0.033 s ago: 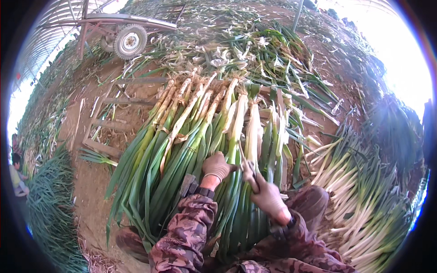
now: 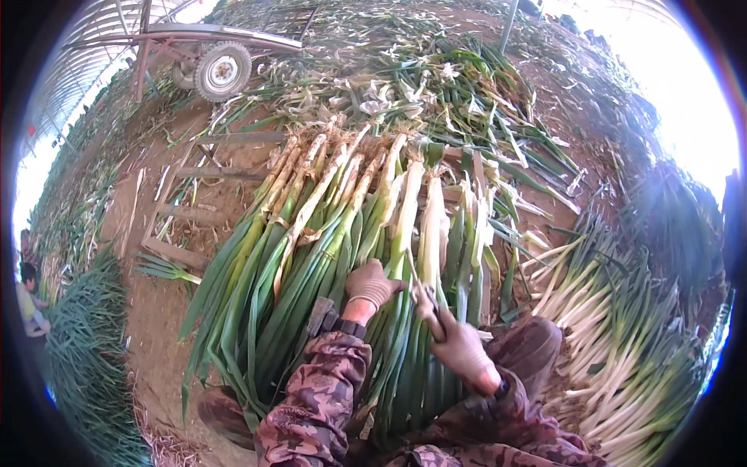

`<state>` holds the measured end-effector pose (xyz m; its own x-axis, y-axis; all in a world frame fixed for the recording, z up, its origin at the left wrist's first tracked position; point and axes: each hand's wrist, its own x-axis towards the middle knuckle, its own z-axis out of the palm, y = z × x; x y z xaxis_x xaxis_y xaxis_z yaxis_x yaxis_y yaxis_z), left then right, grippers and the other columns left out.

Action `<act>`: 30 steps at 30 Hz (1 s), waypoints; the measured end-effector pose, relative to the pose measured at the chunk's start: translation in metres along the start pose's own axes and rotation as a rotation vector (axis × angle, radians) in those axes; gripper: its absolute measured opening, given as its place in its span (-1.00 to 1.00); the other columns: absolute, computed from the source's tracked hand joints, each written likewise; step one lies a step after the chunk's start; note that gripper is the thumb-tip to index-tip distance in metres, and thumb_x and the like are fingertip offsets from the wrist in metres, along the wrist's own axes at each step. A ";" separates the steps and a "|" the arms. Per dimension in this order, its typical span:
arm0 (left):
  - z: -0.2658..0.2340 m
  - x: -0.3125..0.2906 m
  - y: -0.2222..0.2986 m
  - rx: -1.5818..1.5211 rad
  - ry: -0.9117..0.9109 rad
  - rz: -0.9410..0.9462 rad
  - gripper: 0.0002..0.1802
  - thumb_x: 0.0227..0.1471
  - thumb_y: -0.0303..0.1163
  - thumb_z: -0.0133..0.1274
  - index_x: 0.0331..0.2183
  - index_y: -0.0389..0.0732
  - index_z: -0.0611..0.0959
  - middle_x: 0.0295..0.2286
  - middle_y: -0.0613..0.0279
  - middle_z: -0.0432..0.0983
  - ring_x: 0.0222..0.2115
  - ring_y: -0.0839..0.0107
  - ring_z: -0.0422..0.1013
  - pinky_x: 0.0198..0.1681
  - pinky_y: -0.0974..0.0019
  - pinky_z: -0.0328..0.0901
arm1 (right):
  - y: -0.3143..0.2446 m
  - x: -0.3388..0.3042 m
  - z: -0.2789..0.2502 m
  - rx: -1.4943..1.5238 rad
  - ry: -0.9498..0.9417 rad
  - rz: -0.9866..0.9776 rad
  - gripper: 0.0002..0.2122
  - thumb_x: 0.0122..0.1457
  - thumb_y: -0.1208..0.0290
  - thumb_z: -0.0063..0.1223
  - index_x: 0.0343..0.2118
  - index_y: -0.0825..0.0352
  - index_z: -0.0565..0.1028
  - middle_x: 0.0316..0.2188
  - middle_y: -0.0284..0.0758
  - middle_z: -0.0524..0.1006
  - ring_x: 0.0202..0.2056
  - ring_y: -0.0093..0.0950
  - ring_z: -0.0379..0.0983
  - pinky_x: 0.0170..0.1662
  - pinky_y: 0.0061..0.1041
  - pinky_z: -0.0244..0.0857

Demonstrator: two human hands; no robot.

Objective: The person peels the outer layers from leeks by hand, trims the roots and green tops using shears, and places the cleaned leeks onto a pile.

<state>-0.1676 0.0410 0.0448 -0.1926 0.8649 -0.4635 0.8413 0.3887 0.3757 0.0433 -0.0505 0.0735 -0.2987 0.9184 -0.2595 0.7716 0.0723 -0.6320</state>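
Lying across lap and dirt floor: bundle of green onions; left hand gloved, closing on one stalk; right hand gripping thin dark tool, kind unclear; nothing differing from the earlier frame, both hands remaining in place.

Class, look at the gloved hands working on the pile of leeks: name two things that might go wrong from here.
1. The right hand seems to grip a thin blade-like tool close to the left hand; a slip might cut the glove.
2. The left hand presses one stalk of the heaped uncleaned leeks; pulling it may tumble others onto the dirt ground.
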 end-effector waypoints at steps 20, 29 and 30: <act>0.090 -0.028 -0.003 -0.207 -0.062 0.529 -0.64 0.02 -0.10 0.03 -0.30 -0.17 0.66 -0.34 -0.02 0.60 -0.28 -0.05 0.50 -0.13 0.02 0.35 | -0.013 0.089 -0.005 0.009 0.058 0.015 -0.35 -0.16 0.23 0.24 0.09 0.21 0.32 -0.37 0.02 0.56 -0.24 0.02 0.50 -0.15 -0.17 0.37; 0.020 0.042 -0.029 -0.223 0.692 0.352 -0.73 -0.06 -0.48 0.01 -0.23 -0.22 0.62 -0.35 -0.10 0.55 -0.32 -0.08 0.48 -0.23 0.00 0.37 | -0.028 0.105 0.012 -0.031 -0.029 -0.032 -0.45 -0.08 0.31 0.08 0.06 0.22 0.30 -0.40 0.06 0.54 -0.29 0.06 0.48 -0.20 -0.09 0.35; 0.014 0.048 -0.023 -0.178 0.684 0.338 -0.70 -0.09 -0.49 0.03 -0.22 -0.20 0.62 -0.36 -0.11 0.55 -0.35 -0.10 0.48 -0.25 0.00 0.37 | -0.026 0.109 0.009 -0.046 -0.032 -0.024 -0.43 -0.10 0.31 0.09 0.07 0.23 0.29 -0.40 0.06 0.54 -0.29 0.06 0.48 -0.20 -0.09 0.35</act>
<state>-0.1888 0.0690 0.0032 -0.2572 0.9264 0.2750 0.8274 0.0641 0.5580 -0.0145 0.0441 0.0552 -0.3346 0.9034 -0.2681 0.7886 0.1127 -0.6045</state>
